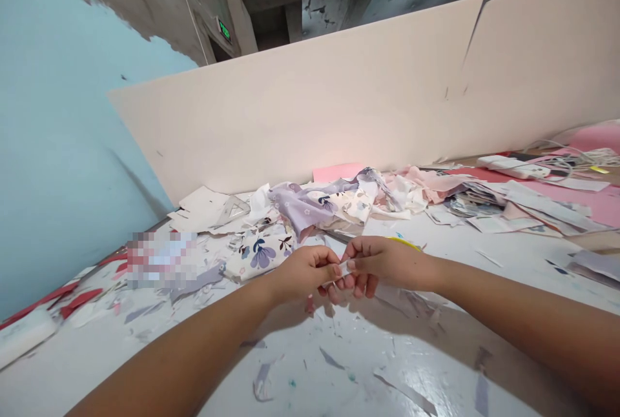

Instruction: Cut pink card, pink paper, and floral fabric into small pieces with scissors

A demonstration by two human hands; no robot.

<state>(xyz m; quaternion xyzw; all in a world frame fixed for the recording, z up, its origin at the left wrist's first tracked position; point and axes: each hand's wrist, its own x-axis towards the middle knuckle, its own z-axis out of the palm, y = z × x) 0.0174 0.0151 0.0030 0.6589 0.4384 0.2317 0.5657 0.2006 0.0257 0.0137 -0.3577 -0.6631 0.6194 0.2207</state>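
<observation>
Between my two hands, a small white scrap (345,268), which looks like paper, is pinched at both ends. My left hand (307,270) grips it with thumb and fingers closed, and my right hand (387,263) does the same from the other side. Both hands meet just above the white tabletop (310,352). Behind the right wrist a yellow curved edge (405,243) shows; the rest of it is hidden. Beyond the hands lie floral fabric (261,252) and crumpled lilac cloth (303,207).
Thin offcuts (407,394) are scattered over the tabletop. A clear triangular ruler (233,210) lies at the back left. Stacked strips (472,199) and a white power strip (513,165) with cables are on the right. A pale partition (310,120) closes off the back.
</observation>
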